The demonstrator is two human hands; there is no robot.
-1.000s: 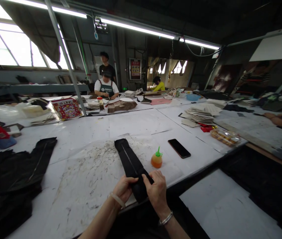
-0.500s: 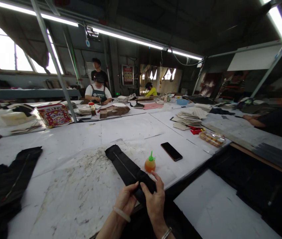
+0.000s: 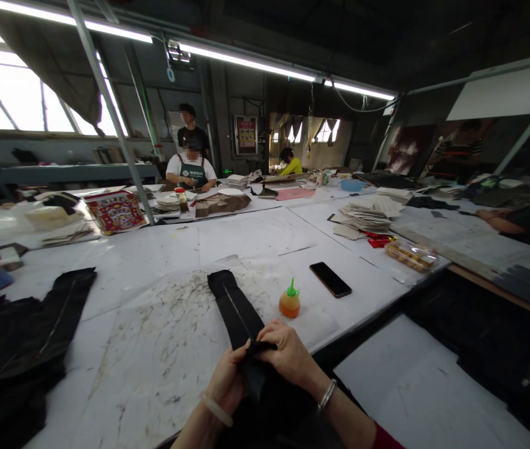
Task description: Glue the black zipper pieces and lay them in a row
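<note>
A black piece of material with a zipper stretches across the near edge of the white table, its far end lying flat. My left hand pinches its left side near the table edge, a pale bangle on the wrist. My right hand has its fingers closed on the right side, folding part of the material over beside the zipper line. The fingertips of both hands are close together. Below the hands the material drops into the dark area at my lap, where its outline is hard to make out.
Just beyond my right hand stands a small squeeze bottle with a green nozzle; a phone lies behind it. More black zippered pieces lie at left. Stacked sheets and a clear food box are at right. Other people sit around the table.
My right hand has turned from thumb-up to reaching across the material, and it now folds the edge inward. The view has shifted slightly left.
</note>
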